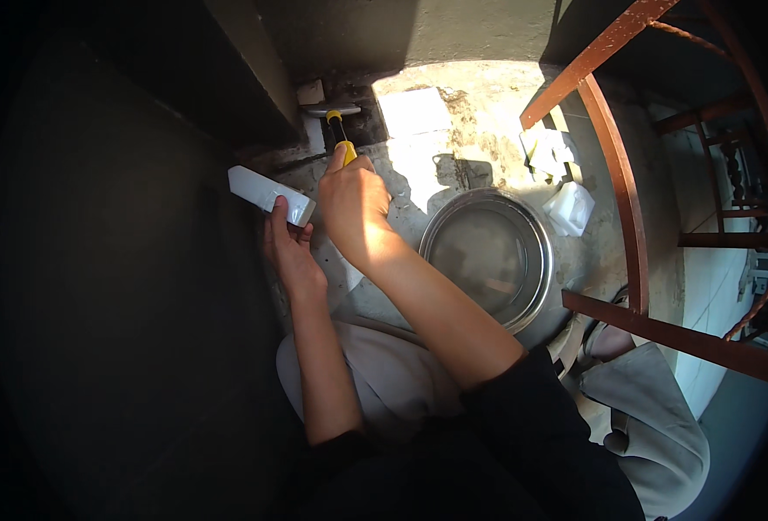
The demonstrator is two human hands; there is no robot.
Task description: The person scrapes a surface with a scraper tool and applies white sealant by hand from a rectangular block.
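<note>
My right hand (355,207) is closed around the yellow grip of a hammer-like tool (339,130). Its silver head lies crosswise over a dark broken patch (367,130) in the floor by the wall corner; whether it touches the floor I cannot tell. Lower and to the left, my left hand (293,256) grips a long white slab-like piece (264,191), thumb on its upper face and fingers curled beneath. The piece is tilted, its far end pointing up and left. A square white tile (414,111) lies right of the broken patch.
A round metal basin (533,252) of cloudy liquid stands right of my right forearm. Beyond it lie a crumpled white plastic bag (570,208) and a pale crumpled wrapper (547,149). A rusty red metal frame (619,174) rises on the right. Dark walls (254,78) close in the left.
</note>
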